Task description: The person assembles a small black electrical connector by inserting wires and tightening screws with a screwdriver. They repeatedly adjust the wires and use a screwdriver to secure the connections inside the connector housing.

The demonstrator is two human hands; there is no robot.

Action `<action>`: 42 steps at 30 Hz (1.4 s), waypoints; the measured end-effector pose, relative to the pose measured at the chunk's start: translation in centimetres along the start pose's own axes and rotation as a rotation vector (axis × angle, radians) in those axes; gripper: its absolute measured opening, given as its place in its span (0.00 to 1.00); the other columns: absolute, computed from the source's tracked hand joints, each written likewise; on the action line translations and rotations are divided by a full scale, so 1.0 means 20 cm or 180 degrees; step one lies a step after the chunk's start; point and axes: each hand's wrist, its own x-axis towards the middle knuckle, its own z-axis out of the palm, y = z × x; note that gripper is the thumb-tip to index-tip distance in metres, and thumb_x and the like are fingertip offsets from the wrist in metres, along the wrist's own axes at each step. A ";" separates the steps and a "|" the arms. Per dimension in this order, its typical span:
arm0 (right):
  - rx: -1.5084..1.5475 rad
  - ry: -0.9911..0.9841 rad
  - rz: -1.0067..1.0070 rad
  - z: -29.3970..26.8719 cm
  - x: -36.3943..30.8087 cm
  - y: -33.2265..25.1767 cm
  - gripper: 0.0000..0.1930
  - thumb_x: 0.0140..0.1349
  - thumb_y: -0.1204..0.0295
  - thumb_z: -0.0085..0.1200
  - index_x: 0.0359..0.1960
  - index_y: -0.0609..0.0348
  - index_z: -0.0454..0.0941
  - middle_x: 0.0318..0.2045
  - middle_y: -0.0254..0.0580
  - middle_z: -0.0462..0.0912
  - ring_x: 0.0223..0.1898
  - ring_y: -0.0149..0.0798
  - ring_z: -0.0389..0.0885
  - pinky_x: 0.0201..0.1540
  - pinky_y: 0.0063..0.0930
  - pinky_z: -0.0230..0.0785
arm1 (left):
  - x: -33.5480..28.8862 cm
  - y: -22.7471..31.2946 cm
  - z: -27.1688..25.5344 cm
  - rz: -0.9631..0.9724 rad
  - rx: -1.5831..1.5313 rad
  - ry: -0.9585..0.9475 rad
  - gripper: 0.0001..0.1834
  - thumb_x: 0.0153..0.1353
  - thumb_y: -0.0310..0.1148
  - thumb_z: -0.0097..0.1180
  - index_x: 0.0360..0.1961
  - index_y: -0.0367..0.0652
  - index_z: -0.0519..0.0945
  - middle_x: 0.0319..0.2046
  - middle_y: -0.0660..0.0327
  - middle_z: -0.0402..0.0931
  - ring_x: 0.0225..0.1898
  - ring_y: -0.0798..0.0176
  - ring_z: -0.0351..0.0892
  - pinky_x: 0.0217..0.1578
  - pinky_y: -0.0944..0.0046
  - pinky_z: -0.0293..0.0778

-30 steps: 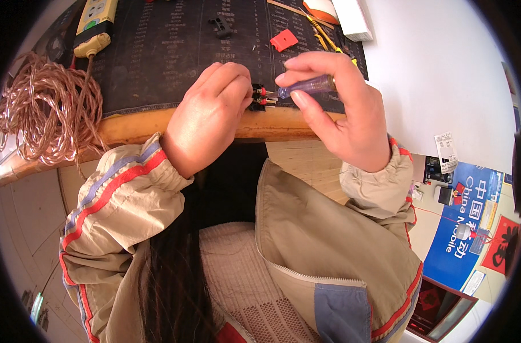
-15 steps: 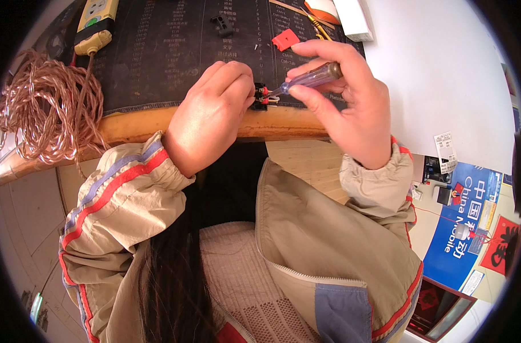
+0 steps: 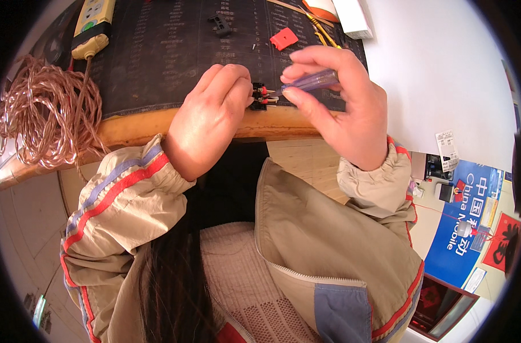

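We saw the table (image 3: pixel 283 121) first, its curved wooden edge running below the work; over its top lay a dark printed mat (image 3: pixel 152 80). With a clock face centred on the work and twelve away from the person, a heap of braided wire (image 3: pixel 46 114) sat at nine and a yellowish power strip (image 3: pixel 97 23) at ten.

We found the left hand (image 3: pixel 215 117) pinched around a small black-and-red plug part (image 3: pixel 261 97), its fingertips partly hidden. The right hand (image 3: pixel 352 108) held a clear purple screwdriver (image 3: pixel 312 82) between thumb and fingers. A yellow-handled tool (image 3: pixel 324 33) lay between one and two.

We judged one relation to matter most: the line from screwdriver to plug part. The screwdriver's long axis ran from about half past two at the butt to half past eight at the tip, toward the part's exposed metal pieces, which faced three. The part was at the left hand's fingertips, so that hand was nearer; from the right it lay toward nine. We could not tell whether the tip touched it.

We noted a red piece (image 3: pixel 284 39) near one, a black piece (image 3: pixel 220 27) at eleven, and a tiny screw (image 3: pixel 253 47) near twelve.
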 end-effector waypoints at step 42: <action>-0.0222 0.0024 0.0095 0.22 -0.19 0.25 0.16 0.49 0.90 0.62 0.39 0.61 0.83 0.38 0.41 0.81 0.36 0.42 0.85 0.37 0.33 0.79 | 0.06 0.02 -0.05 -0.0583 -0.0495 -0.0487 0.09 0.56 0.14 0.59 0.37 0.32 0.76 0.45 0.51 0.74 0.44 0.47 0.75 0.47 0.55 0.75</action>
